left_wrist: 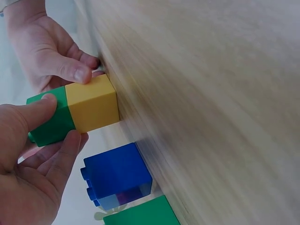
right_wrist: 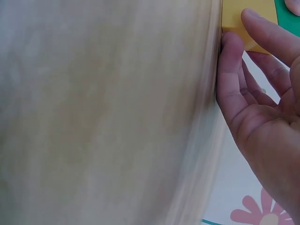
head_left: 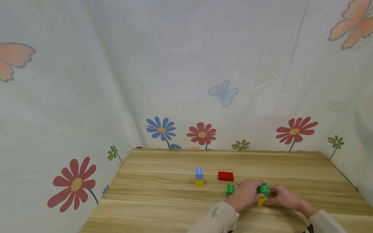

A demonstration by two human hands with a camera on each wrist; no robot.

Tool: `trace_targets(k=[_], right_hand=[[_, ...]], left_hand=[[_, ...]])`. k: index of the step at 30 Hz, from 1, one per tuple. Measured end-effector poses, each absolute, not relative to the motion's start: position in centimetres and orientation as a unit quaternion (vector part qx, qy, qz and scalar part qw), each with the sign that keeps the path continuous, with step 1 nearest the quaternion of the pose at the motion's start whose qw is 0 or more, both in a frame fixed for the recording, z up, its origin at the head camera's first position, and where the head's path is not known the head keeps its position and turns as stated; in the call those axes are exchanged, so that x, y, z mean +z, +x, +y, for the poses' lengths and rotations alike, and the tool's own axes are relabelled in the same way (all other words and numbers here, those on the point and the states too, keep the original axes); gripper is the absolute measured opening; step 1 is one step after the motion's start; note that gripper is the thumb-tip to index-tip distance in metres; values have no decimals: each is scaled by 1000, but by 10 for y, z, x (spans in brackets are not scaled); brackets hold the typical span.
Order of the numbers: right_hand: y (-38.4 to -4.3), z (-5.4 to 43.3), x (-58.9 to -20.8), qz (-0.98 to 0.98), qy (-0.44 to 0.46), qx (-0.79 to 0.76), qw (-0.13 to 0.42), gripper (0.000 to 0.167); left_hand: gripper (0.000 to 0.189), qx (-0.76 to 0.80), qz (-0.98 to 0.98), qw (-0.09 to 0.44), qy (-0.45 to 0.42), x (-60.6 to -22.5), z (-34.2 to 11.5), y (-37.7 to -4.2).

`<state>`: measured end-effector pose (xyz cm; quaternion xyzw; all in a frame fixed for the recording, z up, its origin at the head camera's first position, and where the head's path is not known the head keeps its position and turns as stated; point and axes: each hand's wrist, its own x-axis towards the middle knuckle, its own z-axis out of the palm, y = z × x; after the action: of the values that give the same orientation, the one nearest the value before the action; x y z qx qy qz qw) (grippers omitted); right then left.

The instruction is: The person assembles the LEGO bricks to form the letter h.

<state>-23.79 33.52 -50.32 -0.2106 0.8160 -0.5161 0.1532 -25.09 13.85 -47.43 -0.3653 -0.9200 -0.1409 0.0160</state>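
Observation:
A green building brick point(head_left: 264, 187) sits on top of a yellow brick point(left_wrist: 93, 104), the two flush against each other at the right of the table. My left hand point(head_left: 247, 193) pinches the green brick between thumb and fingers. From the other side my right hand point(head_left: 286, 196) holds the yellow brick, its thumb on one face, as the right wrist view also shows. The yellow brick's lower end is right at the tabletop. Beside the pair stands a blue brick point(left_wrist: 117, 171), mostly hidden behind my left hand in the head view.
Left of my left hand is another green brick point(head_left: 230, 190). Farther back lies a red brick point(head_left: 225, 176). A light blue brick point(head_left: 199, 174) stands on a yellow one point(head_left: 199, 183) to the left. Behind the wooden table point(head_left: 151, 194) hangs a flowered cloth point(head_left: 180, 64).

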Motion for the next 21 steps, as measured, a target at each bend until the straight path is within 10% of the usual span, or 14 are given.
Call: trace_targets(k=[21], right_hand=[[-242, 344, -502, 819, -200, -513, 160, 44]], left_hand=[[38, -152, -923, 8, -353, -477, 152, -253]])
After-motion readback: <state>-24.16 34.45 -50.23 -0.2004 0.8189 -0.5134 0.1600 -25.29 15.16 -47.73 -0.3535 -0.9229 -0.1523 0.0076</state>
